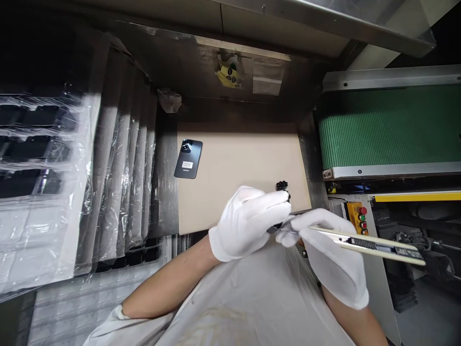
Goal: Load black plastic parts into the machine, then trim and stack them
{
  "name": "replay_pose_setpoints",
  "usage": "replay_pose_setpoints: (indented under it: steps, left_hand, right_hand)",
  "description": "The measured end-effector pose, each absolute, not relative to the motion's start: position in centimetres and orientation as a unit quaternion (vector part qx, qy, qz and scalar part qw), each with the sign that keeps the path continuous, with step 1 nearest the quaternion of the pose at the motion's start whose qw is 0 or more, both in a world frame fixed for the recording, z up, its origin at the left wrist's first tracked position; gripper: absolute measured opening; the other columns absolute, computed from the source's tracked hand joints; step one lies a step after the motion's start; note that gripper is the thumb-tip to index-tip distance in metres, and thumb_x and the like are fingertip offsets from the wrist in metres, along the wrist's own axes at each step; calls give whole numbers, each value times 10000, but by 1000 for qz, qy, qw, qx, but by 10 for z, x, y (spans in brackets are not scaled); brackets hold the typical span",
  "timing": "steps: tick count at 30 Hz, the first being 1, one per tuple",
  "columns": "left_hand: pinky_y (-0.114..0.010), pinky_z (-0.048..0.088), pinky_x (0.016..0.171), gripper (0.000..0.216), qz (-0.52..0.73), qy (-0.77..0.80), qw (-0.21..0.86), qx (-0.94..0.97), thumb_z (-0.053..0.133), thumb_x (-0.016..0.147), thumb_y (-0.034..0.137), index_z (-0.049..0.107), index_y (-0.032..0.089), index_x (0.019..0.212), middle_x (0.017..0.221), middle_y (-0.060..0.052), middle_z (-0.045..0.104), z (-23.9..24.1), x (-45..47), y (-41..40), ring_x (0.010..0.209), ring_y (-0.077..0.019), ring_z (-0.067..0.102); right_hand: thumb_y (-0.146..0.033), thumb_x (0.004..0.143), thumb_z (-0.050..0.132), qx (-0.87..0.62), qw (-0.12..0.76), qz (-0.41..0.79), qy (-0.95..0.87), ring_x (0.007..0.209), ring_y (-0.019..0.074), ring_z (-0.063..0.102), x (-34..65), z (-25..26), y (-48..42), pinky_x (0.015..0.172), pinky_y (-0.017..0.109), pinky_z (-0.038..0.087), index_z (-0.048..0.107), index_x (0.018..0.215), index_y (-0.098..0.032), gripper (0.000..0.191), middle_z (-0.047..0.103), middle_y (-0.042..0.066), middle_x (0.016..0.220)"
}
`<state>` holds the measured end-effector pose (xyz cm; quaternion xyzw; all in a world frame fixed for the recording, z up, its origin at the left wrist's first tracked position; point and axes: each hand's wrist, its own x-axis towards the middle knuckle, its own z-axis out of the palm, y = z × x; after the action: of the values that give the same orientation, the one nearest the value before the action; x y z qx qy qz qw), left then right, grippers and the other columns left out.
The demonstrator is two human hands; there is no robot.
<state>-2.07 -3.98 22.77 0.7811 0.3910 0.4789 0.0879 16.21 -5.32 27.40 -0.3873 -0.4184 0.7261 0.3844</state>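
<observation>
My left hand (250, 221), in a white glove, is closed on a small black part (274, 228), mostly hidden by the fingers. Also gloved in white, my right hand (329, 245) grips a cream utility knife (378, 247), its handle pointing right and its front end close to my left fingertips. Both hands meet over the front edge of a beige mat (234, 182). Just beyond my left fingertips lies a cluster of small black pieces (282, 185). A dark smartphone (188, 159) rests back side up at the mat's left, with a white label on it.
Stacked plastic trays (122, 144) with dark pieces in pockets crowd the left. A green conveyor belt (389, 127) runs at the right, above a yellow button box (357, 217). A metal ledge (324, 24) overhangs the back. Crumpled plastic (170, 101) lies behind the mat.
</observation>
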Motion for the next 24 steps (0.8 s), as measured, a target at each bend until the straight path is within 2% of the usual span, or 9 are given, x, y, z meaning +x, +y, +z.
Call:
replay_pose_setpoints:
  steps: [2, 5, 8, 10, 12, 14, 16, 19, 24]
  left_hand:
    - [-292, 479, 605, 180, 548, 410, 68, 727, 700, 876, 131, 600, 250, 965, 847, -4, 731, 218, -17, -43, 673, -145, 675]
    - [-320, 589, 787, 407, 628, 444, 93, 632, 795, 795, 80, 651, 230, 1145, 1079, -69, 778, 204, -9, -49, 951, -194, 749]
    - [-345, 617, 893, 416, 638, 479, 252, 548, 824, 762, 102, 686, 217, 1137, 1132, -80, 779, 196, -5, -52, 1046, -216, 749]
    - [-370, 619, 941, 429, 615, 498, 384, 475, 842, 728, 134, 690, 195, 1125, 1153, -97, 774, 192, -6, -52, 1083, -239, 744]
    - [-390, 613, 971, 473, 586, 499, 498, 399, 839, 701, 138, 680, 182, 1144, 1187, -112, 763, 188, -9, -52, 1119, -256, 732]
    - [-409, 604, 992, 541, 555, 493, 578, 338, 830, 687, 127, 661, 186, 1197, 1220, -114, 751, 181, -11, -52, 1150, -265, 715]
    - [-426, 597, 1004, 593, 528, 496, 618, 306, 831, 680, 129, 644, 194, 1240, 1239, -111, 740, 173, -13, -54, 1161, -269, 704]
    - [-436, 576, 1041, 599, 515, 518, 614, 298, 837, 664, 135, 635, 191, 1226, 1261, -109, 724, 151, -14, -57, 1189, -269, 686]
    - [-432, 524, 1109, 545, 518, 584, 529, 333, 775, 665, 128, 593, 172, 1176, 1278, -127, 704, 91, -15, -43, 1225, -259, 668]
  right_hand:
    - [-292, 945, 694, -313, 385, 780, -381, 691, 212, 731, 166, 275, -50, 812, 434, 589, 780, 948, -251, 95, 759, 10, 695]
    - [-337, 946, 657, -280, 423, 785, -357, 564, 182, 654, 180, 262, -42, 769, 420, 563, 749, 919, -277, 114, 658, -42, 548]
    - [-357, 949, 644, -451, 452, 609, -470, 704, 203, 683, 207, 216, -26, 830, 423, 552, 730, 994, -268, 131, 711, -20, 706]
    - [-372, 955, 631, -601, 378, 397, -582, 936, 244, 705, 229, 169, -11, 950, 425, 518, 729, 1085, -229, 216, 764, 52, 962]
    - [-365, 1007, 493, -679, 195, 236, -667, 1073, 272, 670, 253, 119, 7, 1015, 407, 465, 720, 1167, -194, 326, 744, 124, 1143]
    - [-298, 1019, 415, -674, -15, 165, -720, 1079, 279, 644, 275, 77, 24, 980, 379, 437, 698, 1251, -178, 385, 725, 149, 1150]
    - [-217, 1000, 402, -622, -138, 136, -758, 1097, 282, 613, 290, 47, 40, 942, 362, 407, 673, 1310, -164, 416, 700, 165, 1181]
    - [-137, 972, 386, -578, -171, 123, -788, 1153, 296, 567, 300, 23, 65, 938, 372, 369, 672, 1300, -114, 436, 656, 200, 1270]
    - [-93, 943, 388, -600, -128, 126, -779, 1188, 294, 577, 299, 11, 89, 956, 372, 375, 641, 1325, -108, 458, 627, 181, 1384]
